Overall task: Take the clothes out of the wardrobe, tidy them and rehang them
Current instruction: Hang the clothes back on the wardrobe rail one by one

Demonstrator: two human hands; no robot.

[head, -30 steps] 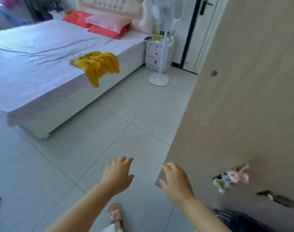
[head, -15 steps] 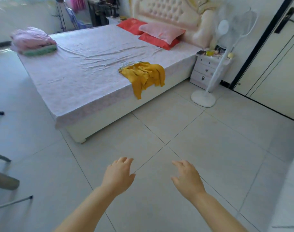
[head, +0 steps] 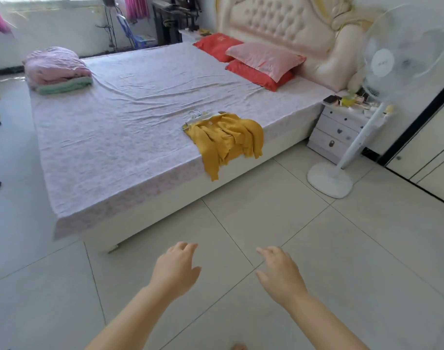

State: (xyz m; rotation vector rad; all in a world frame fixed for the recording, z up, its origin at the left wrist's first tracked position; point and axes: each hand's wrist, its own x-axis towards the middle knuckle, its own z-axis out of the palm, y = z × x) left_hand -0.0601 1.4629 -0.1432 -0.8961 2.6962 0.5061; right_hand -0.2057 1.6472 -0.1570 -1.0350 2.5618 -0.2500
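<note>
A mustard-yellow knitted garment [head: 227, 137] lies crumpled at the near edge of the bed [head: 130, 132], one sleeve hanging over the side. A pale hanger [head: 197, 114] pokes out at its collar. My left hand [head: 174, 271] and my right hand [head: 281, 274] are held out low over the floor tiles, well short of the bed, fingers loosely spread and holding nothing. The wardrobe is out of view.
A white pedestal fan [head: 329, 180] stands right of the bed, in front of a white nightstand [head: 342, 132]. Folded pink and green bedding [head: 56, 72] sits at the bed's far left corner. Red and pink pillows [head: 261, 63] lean by the headboard. Cream doors [head: 433, 157] line the right wall.
The view has swung left, away from the wardrobe door, which has left the frame. The whole bed is now in sight. Both hands stay empty and in front of me.
</note>
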